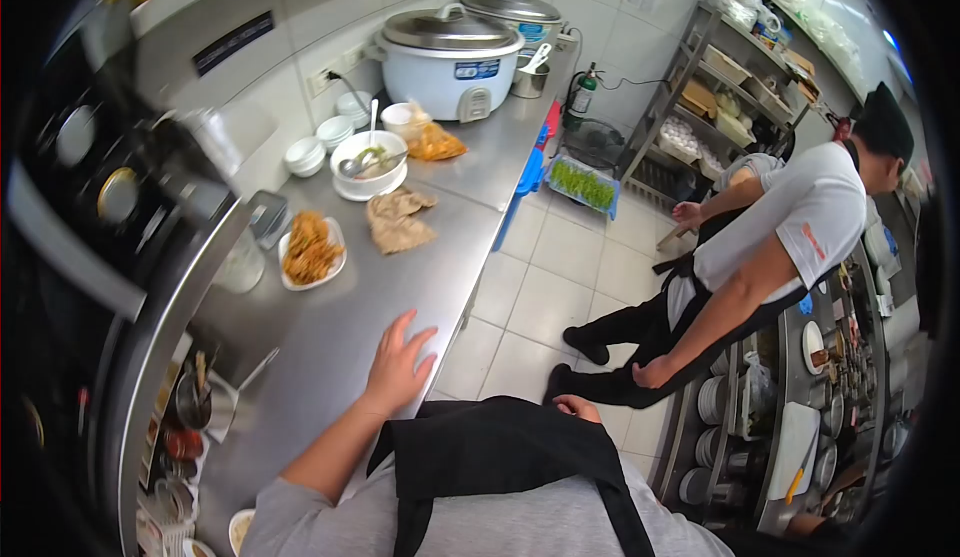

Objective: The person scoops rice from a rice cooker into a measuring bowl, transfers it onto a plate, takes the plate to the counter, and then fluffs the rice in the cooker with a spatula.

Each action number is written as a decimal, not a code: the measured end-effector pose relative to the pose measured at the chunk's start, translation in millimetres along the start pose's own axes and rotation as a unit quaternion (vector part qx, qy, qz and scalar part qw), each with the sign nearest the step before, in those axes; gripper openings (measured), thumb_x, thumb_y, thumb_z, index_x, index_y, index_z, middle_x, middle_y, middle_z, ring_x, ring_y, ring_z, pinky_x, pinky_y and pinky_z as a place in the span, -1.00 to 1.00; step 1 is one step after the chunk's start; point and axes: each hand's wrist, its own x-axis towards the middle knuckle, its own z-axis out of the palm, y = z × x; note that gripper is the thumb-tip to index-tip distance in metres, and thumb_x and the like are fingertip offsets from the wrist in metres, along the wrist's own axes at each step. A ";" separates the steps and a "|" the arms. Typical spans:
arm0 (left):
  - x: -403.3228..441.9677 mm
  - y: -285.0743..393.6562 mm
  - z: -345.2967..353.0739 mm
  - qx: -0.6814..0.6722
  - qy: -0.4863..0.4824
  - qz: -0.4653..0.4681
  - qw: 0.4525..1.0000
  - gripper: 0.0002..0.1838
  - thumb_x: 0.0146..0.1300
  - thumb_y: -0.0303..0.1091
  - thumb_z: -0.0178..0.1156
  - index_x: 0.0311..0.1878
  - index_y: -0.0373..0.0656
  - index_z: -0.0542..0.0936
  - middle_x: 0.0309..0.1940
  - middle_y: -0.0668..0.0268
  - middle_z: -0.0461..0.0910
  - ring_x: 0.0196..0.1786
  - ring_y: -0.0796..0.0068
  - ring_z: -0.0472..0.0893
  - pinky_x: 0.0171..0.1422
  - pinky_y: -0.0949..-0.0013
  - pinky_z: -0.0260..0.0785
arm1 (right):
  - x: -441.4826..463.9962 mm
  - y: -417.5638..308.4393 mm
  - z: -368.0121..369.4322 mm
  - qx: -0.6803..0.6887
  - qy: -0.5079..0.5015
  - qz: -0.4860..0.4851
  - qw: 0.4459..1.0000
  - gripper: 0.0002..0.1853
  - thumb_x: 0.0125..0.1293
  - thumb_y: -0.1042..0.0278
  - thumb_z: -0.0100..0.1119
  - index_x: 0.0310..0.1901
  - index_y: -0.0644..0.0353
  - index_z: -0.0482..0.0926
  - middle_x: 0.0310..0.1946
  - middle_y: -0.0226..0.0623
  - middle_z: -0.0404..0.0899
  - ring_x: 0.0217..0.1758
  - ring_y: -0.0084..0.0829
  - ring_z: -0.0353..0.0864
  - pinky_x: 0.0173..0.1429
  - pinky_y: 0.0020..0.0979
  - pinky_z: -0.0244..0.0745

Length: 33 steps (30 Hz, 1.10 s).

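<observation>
My left hand (pixel 398 365) is held over the steel counter (pixel 330 357) by its edge, empty, its fingers spread. Close to my black apron (pixel 510 452), my right hand (pixel 578 410) shows only in part; the visible fingers look loose, with nothing in them. Farther up the counter lies a crumpled brown paper bag (pixel 400 219). Left of it, a white dish (pixel 303 279) holds a heap of golden fried food (pixel 311 248). A white bowl (pixel 385 179) with spoons and some food stands behind the bag, beside a clear bag of orange food (pixel 436 142).
A large rice cooker (pixel 440 82) stands at the back, with small white bowls (pixel 304 157) nearby. To the right, a co-worker in a white shirt (pixel 775 212) stands on the tiled floor. A tray of greens (pixel 583 187) sits low near a fire extinguisher (pixel 582 95). Shelves (pixel 735 67) line the back.
</observation>
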 end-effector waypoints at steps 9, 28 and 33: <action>360.0 14.2 -32.3 0.030 0.156 0.185 0.970 -0.64 0.17 -0.36 0.21 0.07 -0.05 0.53 0.29 0.07 0.25 0.34 0.04 0.24 0.41 0.14 0.07 | 84.0 159.4 -21.6 -0.142 0.068 0.075 0.985 -0.70 0.22 0.29 0.13 -0.01 0.12 0.57 -0.13 -0.10 0.61 -0.06 -0.08 0.59 -0.01 -0.26 0.49; 780.3 -128.8 -147.3 0.334 0.112 0.019 0.936 -0.46 0.34 -0.13 0.01 0.28 -0.25 0.34 0.24 -0.06 0.33 0.30 -0.01 0.31 0.39 0.17 0.12 | 398.3 224.0 -287.3 -0.194 0.064 0.254 0.945 -0.67 0.17 0.24 0.10 -0.07 0.20 0.57 -0.17 0.07 0.59 -0.06 0.03 0.56 0.04 -0.10 0.46; 835.8 -84.6 -148.7 0.473 0.112 -0.042 0.873 -0.50 0.29 -0.05 0.06 0.22 -0.09 0.43 0.06 -0.03 0.46 0.16 -0.03 0.41 0.24 0.08 0.26 | 471.4 317.6 -251.1 -0.204 0.085 0.216 0.951 -0.68 0.20 0.16 0.09 -0.12 0.20 0.58 -0.19 0.07 0.59 -0.06 0.06 0.56 0.03 -0.07 0.46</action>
